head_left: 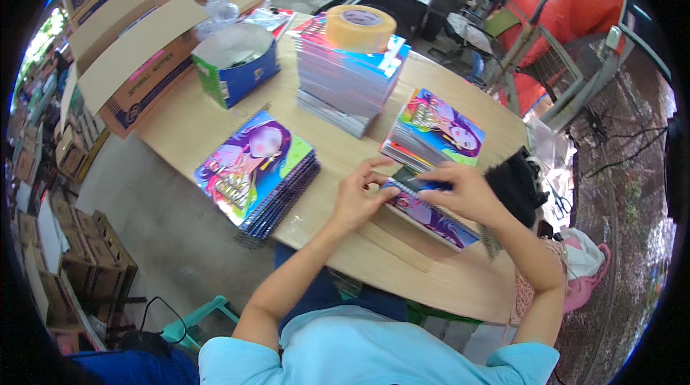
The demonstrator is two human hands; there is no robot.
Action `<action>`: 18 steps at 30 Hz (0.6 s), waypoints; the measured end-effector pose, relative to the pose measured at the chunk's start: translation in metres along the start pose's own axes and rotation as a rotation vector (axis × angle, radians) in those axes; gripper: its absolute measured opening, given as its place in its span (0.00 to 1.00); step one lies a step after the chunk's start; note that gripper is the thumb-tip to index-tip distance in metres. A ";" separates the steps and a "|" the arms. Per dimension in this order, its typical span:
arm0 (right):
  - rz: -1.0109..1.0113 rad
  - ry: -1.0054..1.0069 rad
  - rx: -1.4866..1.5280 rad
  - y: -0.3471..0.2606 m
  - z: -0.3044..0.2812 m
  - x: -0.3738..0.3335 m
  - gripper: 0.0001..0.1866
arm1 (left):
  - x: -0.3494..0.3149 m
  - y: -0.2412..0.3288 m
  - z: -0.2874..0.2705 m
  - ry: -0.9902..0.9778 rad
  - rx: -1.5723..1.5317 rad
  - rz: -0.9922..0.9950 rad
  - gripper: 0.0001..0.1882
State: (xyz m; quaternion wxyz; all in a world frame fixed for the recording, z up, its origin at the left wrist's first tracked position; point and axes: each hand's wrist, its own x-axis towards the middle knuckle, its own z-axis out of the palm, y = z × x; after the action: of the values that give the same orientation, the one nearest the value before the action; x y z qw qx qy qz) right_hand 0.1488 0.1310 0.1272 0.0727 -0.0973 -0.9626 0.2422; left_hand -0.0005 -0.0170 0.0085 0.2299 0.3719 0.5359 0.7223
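Note:
A notebook (438,221) with a colourful illustrated cover lies at the table's near right edge. My left hand (361,194) is closed on its left end, with the thumb on the cover and the fingers curled beyond. Just to the right, my right hand (463,191) is closed over the notebook's far edge, around a small dark blue thing that its fingers mostly hide. Beyond both hands sits a stack of matching covers and loose pages (442,122). Off to the left is a pile of spiral-bound notebooks (257,169) with dark coils along the edges.
A tall stack of printed sheets (345,76) carries a roll of yellowish tape (361,28). Left of it stand a cut-down blue and green box (237,61) and an open carton (144,61). Black cloth (514,187) and scissors (560,202) lie right of my right hand.

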 end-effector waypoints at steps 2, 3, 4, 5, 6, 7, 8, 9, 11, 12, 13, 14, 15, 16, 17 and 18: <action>0.147 0.264 0.116 0.034 -0.007 -0.027 0.15 | -0.006 -0.033 0.007 0.118 0.339 0.318 0.15; 0.264 0.371 0.259 0.055 -0.008 -0.045 0.15 | -0.011 -0.016 0.010 0.103 0.244 0.120 0.06; 0.388 0.480 0.399 0.072 -0.004 -0.062 0.15 | -0.009 0.010 0.014 0.125 0.209 0.172 0.07; 0.439 0.491 0.401 0.086 0.010 -0.078 0.14 | -0.001 0.040 0.017 0.140 0.173 0.224 0.07; 0.495 0.501 0.397 0.099 0.028 -0.095 0.14 | 0.017 0.069 0.012 0.208 0.357 0.521 0.07; 0.524 0.465 0.283 0.110 0.052 -0.112 0.14 | 0.040 0.098 0.005 0.276 0.536 0.817 0.08; 0.553 0.432 0.172 0.120 0.073 -0.127 0.15 | 0.053 0.140 0.000 0.254 0.659 0.847 0.08; 0.530 0.455 0.092 0.120 0.091 -0.135 0.15 | 0.063 0.171 -0.009 0.235 0.797 0.873 0.09; 0.474 0.510 -0.069 0.109 0.124 -0.140 0.16 | 0.086 0.181 -0.035 -0.143 1.085 0.766 0.08; 0.453 0.526 -0.098 0.111 0.131 -0.145 0.18 | 0.098 0.181 -0.047 -0.348 1.206 0.708 0.08; 0.425 0.541 -0.123 0.113 0.137 -0.148 0.21 | 0.105 0.169 -0.064 -0.508 1.347 0.640 0.08; 0.392 0.555 -0.152 0.114 0.143 -0.149 0.23 | 0.109 0.148 -0.086 -0.663 1.484 0.564 0.08; 0.373 0.574 -0.142 0.121 0.146 -0.154 0.19 | 0.108 0.126 -0.105 -0.686 1.501 0.534 0.08; 0.340 0.646 0.009 0.123 0.146 -0.158 0.19 | 0.104 0.106 -0.122 -0.712 1.516 0.504 0.08; 0.306 0.715 0.160 0.123 0.144 -0.161 0.20 | 0.100 0.092 -0.134 -0.721 1.503 0.415 0.08; 0.273 0.781 0.312 0.120 0.140 -0.162 0.23 | 0.097 0.078 -0.144 -0.731 1.486 0.325 0.08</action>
State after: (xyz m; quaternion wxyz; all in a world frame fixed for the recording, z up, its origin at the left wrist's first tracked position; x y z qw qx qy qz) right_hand 0.2979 0.1355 -0.0680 0.4121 -0.2959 -0.7931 0.3370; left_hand -0.1681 -0.0581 0.0890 -0.0226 0.7093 0.7034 0.0403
